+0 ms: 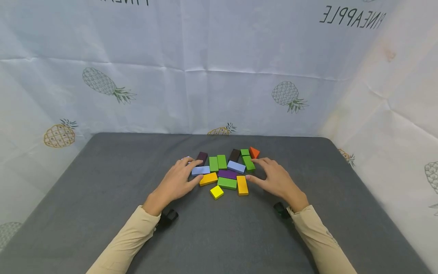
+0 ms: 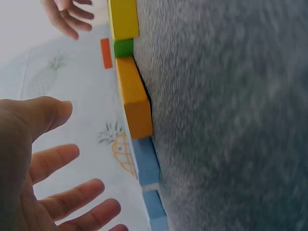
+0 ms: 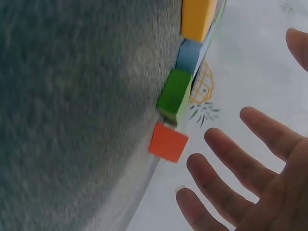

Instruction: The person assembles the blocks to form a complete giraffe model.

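Colored blocks lie flat in a loose cluster on the grey table. My left hand (image 1: 176, 180) is held over the cluster's left side, near a light blue block (image 1: 200, 171) and an orange block (image 1: 208, 179). In the left wrist view its fingers (image 2: 72, 204) are spread and apart from the blocks. Over the right side is my right hand (image 1: 277, 180), beside a green block (image 1: 248, 163) and an upright-lying orange block (image 1: 242, 185). Its fingers (image 3: 236, 154) are also spread, holding nothing. A yellow block (image 1: 216, 192) sits nearest to me.
Between the hands lie a purple block (image 1: 227, 174), several green blocks and a second light blue block (image 1: 236, 167). Dark blocks and a red-orange triangular block (image 1: 254, 152) sit at the back. Behind the grey tabletop (image 1: 219, 239) hangs a pineapple-print curtain (image 1: 205, 95).
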`<state>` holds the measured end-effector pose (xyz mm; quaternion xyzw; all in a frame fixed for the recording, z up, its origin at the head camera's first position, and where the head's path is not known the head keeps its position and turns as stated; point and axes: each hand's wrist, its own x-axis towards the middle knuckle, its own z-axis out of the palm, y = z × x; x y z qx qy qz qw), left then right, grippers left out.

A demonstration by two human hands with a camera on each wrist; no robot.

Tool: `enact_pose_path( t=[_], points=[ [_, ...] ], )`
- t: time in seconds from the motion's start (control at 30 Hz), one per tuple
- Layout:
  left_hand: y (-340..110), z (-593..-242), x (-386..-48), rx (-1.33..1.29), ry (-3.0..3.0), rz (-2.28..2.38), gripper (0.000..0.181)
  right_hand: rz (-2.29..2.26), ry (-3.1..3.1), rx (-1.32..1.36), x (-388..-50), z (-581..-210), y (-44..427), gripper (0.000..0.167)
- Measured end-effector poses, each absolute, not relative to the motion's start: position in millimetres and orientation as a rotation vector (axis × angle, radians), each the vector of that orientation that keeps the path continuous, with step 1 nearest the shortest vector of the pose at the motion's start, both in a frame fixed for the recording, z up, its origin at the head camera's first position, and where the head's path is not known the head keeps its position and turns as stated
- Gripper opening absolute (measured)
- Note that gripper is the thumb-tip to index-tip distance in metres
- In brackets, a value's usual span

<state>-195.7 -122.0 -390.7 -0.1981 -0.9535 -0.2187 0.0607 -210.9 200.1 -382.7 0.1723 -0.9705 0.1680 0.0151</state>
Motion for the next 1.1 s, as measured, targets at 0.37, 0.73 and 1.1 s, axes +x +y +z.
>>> enact_pose_path(
  t=[0.37, 0.73, 1.1],
  points=[
    [-110, -391, -190, -0.723, -2.921, -0.657, 0.041, 0.523, -3.123, 0.627, -201, -389, 185, 0.067],
    [-109, -397, -189, -0.760, -2.961, -0.680, 0.037, 0.485, -3.180, 0.679, -199, -392, 174, 0.064],
    [-111, -396, -192, -0.766, -3.014, -0.713, 0.030, 0.552, -3.198, 0.720, -200, -391, 177, 0.052]
  ],
)
